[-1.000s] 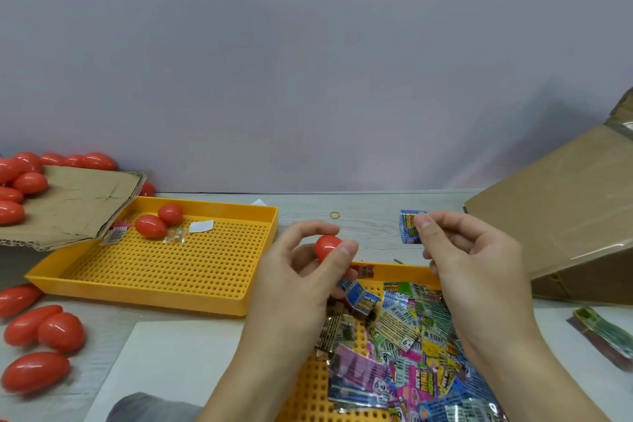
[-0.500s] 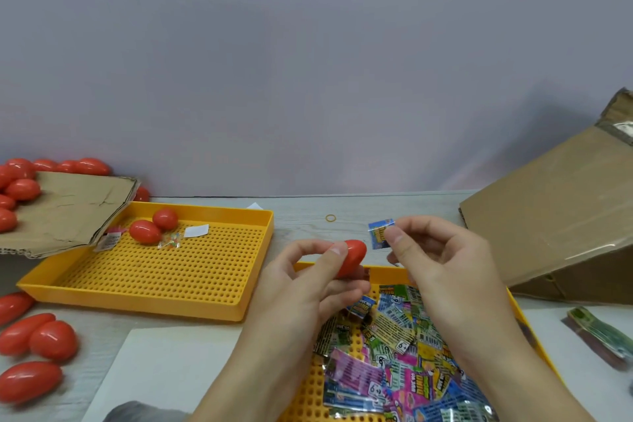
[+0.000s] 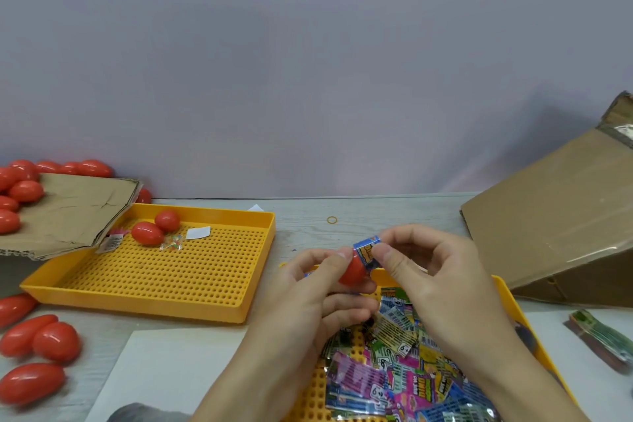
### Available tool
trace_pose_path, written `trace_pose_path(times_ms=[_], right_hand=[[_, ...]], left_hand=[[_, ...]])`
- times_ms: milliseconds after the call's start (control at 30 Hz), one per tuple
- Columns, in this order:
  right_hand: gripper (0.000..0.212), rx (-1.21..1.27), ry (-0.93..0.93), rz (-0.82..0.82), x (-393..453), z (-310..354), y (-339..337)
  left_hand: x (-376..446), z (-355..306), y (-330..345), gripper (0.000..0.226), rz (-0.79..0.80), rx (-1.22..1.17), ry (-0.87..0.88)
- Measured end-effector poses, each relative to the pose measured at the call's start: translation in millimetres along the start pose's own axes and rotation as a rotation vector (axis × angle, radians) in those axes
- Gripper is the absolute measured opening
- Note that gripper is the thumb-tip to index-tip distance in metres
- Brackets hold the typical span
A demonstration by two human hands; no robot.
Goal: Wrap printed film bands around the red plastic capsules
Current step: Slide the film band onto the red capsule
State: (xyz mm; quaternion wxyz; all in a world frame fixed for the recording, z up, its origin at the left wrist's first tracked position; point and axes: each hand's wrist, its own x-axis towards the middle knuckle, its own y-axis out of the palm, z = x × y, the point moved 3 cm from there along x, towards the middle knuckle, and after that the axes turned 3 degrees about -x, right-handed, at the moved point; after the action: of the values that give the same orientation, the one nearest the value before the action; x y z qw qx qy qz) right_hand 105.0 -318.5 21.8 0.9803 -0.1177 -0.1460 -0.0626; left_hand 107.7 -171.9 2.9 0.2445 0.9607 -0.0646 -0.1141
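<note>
Hands meeting above the near perforated yellow plastic tray (image 3: 507,288), left hand (image 3: 308,288) gripping a smooth red plastic capsule (image 3: 354,271), right hand (image 3: 428,271) pinching a glossy blue printed film band (image 3: 367,252), seemingly half over the capsule's tip, 2 red egg-shaped capsules (image 3: 154,229) in the far tray.

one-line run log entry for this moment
step: banding | left hand: holds red capsule | right hand: pinches blue printed film band onto capsule end | band stock: near yellow tray
</note>
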Motion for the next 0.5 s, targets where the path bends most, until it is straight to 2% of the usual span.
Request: trace_pose_path(times_ms=[167,267,500], right_hand=[[0.014,-0.027,-0.012,0.04,-1.5,0.9,0.9],[0.015,-0.034,-0.014,0.038,-1.4,1.4,-0.2],[0.005,-0.039,-0.026,0.078,-2.5,3.1,0.2]], left_hand=[[0.9,-0.6,-0.2,0.039,0.018,-0.084,0.015],[1.5,-1.2,0.6,0.042,0.041,-0.096,0.048],[2.2,-3.4,-1.5,0.032,-0.024,0.225,0.283]])
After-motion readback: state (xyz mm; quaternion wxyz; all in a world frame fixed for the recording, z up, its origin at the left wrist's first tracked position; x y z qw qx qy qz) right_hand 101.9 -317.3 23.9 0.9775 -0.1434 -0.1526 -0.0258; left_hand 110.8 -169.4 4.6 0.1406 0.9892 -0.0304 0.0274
